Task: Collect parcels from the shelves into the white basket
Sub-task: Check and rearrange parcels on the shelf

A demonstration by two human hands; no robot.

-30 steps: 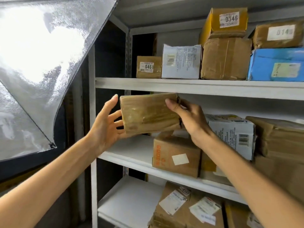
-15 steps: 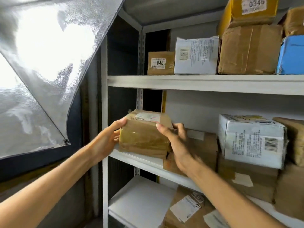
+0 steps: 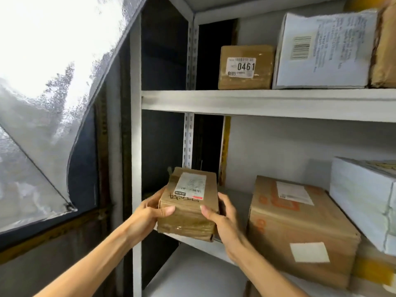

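A small brown taped parcel with a white label on top is at the left end of the middle shelf, its bottom at the shelf's front edge. My left hand grips its left side, thumb across the front. My right hand grips its right side, thumb on the front face. The white basket is not in view.
A larger brown box with a white patch stands right of the parcel, a white box beyond it. The upper shelf carries a brown box marked 0461 and a white box. A grey upright post frames the left; a translucent panel hangs further left.
Both hands have lowered the parcel and turned it label-up, from mid-air in front of the shelf down to the middle shelf's left end. The view has moved closer.
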